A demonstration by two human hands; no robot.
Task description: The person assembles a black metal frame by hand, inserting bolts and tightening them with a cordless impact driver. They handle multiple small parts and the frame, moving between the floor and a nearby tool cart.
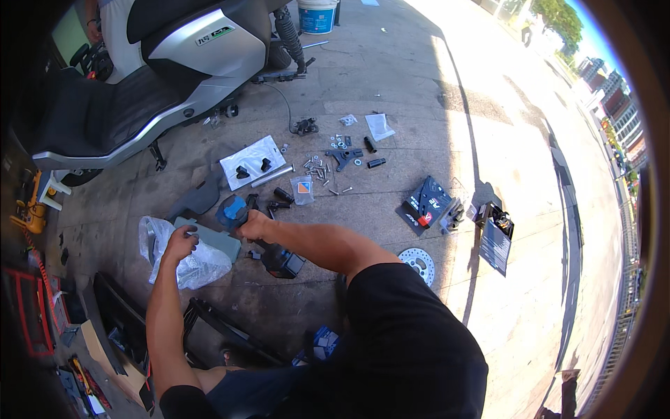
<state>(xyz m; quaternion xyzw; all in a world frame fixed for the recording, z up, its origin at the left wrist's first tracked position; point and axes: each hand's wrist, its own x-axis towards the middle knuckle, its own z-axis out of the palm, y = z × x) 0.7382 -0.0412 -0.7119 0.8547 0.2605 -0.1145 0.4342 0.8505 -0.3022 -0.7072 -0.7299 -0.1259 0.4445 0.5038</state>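
Observation:
My right hand is closed around the grip of a cordless power tool, with a blue head and a black battery block at its lower end. My left hand is curled at the edge of a grey-green flat case; its fingers are partly hidden. Crumpled clear bubble wrap lies under and around that case. Just beyond the tool are a black cylindrical part and a small plastic packet with an orange and blue label. A dark grey curved panel rests beyond the case.
A silver and black scooter stands at the upper left. Loose bolts, a black bracket and a white sheet lie on the paving. Rightward are a brake disc, a black box and an open carton.

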